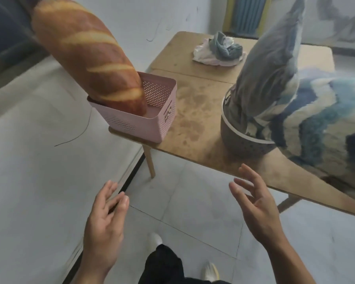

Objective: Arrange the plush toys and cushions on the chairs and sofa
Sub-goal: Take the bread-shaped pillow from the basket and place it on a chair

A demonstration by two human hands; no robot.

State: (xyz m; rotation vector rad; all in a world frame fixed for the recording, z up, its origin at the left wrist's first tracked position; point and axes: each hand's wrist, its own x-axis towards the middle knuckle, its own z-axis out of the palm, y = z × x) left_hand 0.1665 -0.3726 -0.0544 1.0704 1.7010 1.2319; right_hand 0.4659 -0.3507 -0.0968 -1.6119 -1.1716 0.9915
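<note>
You are holding two empty hands out in front of the worktop.
Your left hand (pixel 105 218) and right hand (pixel 256 201) are both wide open, fingers spread, palms facing each other, holding nothing. You are likely getting ready to grab something big and soft. The bread toy (pixel 86 48) is standing in the pink basket (pixel 152 117) at the worktop (pixel 193 111) corner. Its long side is leaning, with the bottom end in the basket and the top end pointing up and left over the sofa (pixel 29 140). The basket is likely keeping it from falling.
</note>
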